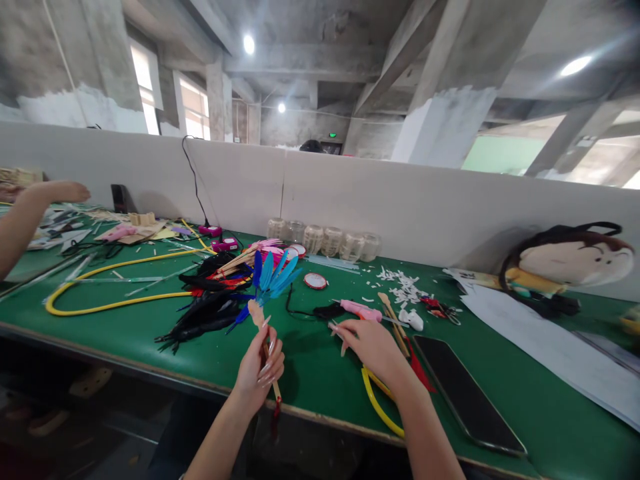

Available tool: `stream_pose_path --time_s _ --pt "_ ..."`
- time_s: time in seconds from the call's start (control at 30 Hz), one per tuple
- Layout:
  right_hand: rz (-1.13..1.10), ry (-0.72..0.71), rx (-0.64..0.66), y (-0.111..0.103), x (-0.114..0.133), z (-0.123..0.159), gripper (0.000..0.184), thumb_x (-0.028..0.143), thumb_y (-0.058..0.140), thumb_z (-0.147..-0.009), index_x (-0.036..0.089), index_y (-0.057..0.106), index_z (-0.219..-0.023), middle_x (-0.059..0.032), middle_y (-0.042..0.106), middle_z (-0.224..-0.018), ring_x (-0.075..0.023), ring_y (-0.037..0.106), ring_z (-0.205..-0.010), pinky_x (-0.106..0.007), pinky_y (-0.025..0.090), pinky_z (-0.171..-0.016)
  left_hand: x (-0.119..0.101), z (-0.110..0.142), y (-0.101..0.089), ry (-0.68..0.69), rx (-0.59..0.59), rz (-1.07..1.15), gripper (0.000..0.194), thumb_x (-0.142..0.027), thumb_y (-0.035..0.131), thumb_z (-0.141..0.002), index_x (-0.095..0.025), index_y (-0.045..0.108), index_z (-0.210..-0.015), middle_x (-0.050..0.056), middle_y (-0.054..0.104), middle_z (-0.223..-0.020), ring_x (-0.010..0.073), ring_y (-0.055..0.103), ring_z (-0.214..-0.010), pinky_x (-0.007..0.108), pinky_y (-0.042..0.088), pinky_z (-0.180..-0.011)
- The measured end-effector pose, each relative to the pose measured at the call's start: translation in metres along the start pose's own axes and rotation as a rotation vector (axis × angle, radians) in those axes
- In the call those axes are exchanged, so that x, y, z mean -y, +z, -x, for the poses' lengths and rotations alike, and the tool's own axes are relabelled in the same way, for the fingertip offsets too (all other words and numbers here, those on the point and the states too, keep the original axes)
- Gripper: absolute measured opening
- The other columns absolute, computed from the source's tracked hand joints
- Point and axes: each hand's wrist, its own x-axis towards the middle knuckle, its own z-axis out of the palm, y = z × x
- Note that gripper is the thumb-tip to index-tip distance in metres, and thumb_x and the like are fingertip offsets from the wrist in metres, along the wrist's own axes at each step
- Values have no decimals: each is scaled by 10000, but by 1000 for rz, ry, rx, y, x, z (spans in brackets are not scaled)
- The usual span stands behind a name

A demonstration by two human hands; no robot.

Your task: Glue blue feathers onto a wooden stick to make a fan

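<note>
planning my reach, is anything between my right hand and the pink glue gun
Nothing visible stands in the way. The right hand is just in front of the pink glue gun, with only the green table between them. A black cord lies to the gun's left, off that line.

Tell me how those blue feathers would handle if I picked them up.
The blue feathers are probably very light for their size, judging by their thin, narrow vanes. They will likely flop at the tips, though the central quills may give some stiffness. Since they are fanned out, they may also slip apart if pushed.
</note>
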Motion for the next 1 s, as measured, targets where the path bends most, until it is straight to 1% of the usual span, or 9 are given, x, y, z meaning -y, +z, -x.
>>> stream_pose_path --time_s 0.07,0.17,0.23,0.3,0.4,0.6,0.8,0.87,1.0 --pt "166 22 -150 -3 -7 1 296 409 416 -802 242 654 -855 -44 672 -870 -226 589 -860 -373 404 -756 1 0 0 -8 0 -17 299 -374 409 -847 -178 412 -621 -99 307 -344 23 156 -220 107 155 -235" --pt "299 56 -428 -5 -14 -1 451 449 475 -751 243 509 -1151 -78 510 -1215 -263 473 -1083 -430 352 -856 3 -1 -1 -26 3 -58 307 -381 397 -848 -178 414 -619 -98 314 -340 24 153 -213 110 153 -227" --pt "286 70 -492 -5 -15 -3 379 438 447 -776 240 562 -1078 -69 583 -1113 -239 510 -1033 -440 323 -892 5 -1 1 -38 -20 -96 324 -392 394 -844 -177 412 -603 -96 318 -334 25 149 -206 116 139 -217" --pt "221 58 -484 -5 -10 -4 328 447 411 -804 236 660 -768 -39 671 -833 -211 577 -897 -453 276 -933 7 0 4 -38 -74 -151 348 -412 405 -831 -173 414 -579 -90 324 -325 30 172 -205 126 153 -218" --pt "7 -5 -362 -5 3 -4 442 471 390 -819 228 623 -533 -28 673 -711 -203 590 -878 -426 296 -934 9 0 12 -3 -160 -274 362 -439 451 -799 -157 469 -573 -55 411 -367 58 332 -267 154 285 -280" --pt "-392 -151 247 1 25 7 416 501 472 -762 284 546 -1110 -21 555 -1163 -189 497 -1077 -325 402 -888 5 -15 19 128 -204 -516 282 -363 504 -784 -129 647 -720 46 626 -707 123 541 -630 190 413 -553" --pt "-756 -157 365 22 36 0 324 421 506 -770 235 573 -1027 -2 645 -868 -171 591 -822 -296 466 -730 -1 -29 19 141 -237 -759 170 -276 575 -747 -197 676 -859 40 621 -977 169 463 -1013 228 335 -868" --pt "-918 -132 418 31 35 -4 302 417 525 -760 201 592 -961 -13 645 -846 -172 588 -821 -291 467 -714 -7 -32 20 65 -144 -938 227 -333 526 -777 -208 662 -909 37 612 -1006 182 458 -1037 271 324 -905" --pt "-972 -55 383 38 27 -10 314 456 545 -732 166 594 -843 -20 625 -787 -164 580 -761 -284 458 -683 -43 -39 20 -27 236 -1386 339 -412 440 -811 -252 582 -1074 14 579 -1121 174 457 -1068 284 300 -950"
